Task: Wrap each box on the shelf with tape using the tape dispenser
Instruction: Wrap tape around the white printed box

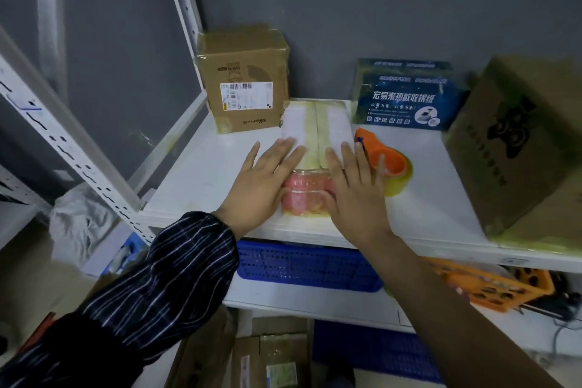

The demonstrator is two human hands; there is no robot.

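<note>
Head view: white, tape-striped box point(333, 126) under left hand point(261, 183) and right hand point(356, 195), fingers point(349, 161) straight.

A blue perforated crate point(302, 264) sits one level down, with an orange crate point(491, 288) tilted to its right, near dark cables point(563, 324). A crumpled white plastic bag point(78, 217) lies at the left. Lower still are cardboard boxes point(271, 356) and a second blue crate point(378, 353).

Stockroom: white metal shelving point(201, 167), taped cartons point(242, 79), plastic crates point(302, 264).
</note>
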